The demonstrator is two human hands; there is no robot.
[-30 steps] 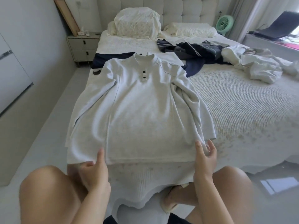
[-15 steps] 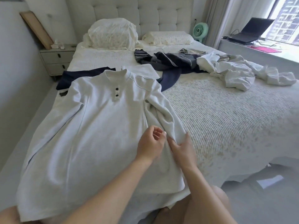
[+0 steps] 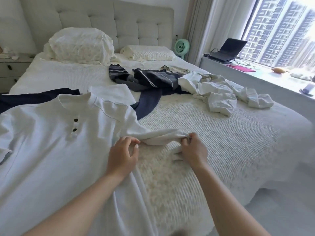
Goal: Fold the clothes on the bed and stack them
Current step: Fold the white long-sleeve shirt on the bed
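**Sleeve held out between both hands**

The cuff end of the sleeve (image 3: 158,137) is pinched in the curled fingers of the right hand (image 3: 193,150). Nearer the shoulder, the same sleeve is pinched between thumb and fingertips of the left hand (image 3: 121,155). The white shirt (image 3: 51,150) is spread flat, buttons up, on the bed (image 3: 221,142). Further back, dark clothes (image 3: 150,80) and a crumpled white garment (image 3: 218,94) are heaped near the pillows (image 3: 80,45).

The white shirt (image 3: 51,150) is smooth matt cloth; the bed (image 3: 221,142) cover is ribbed, rough-textured fabric; the headboard (image 3: 136,23) is tufted upholstery.
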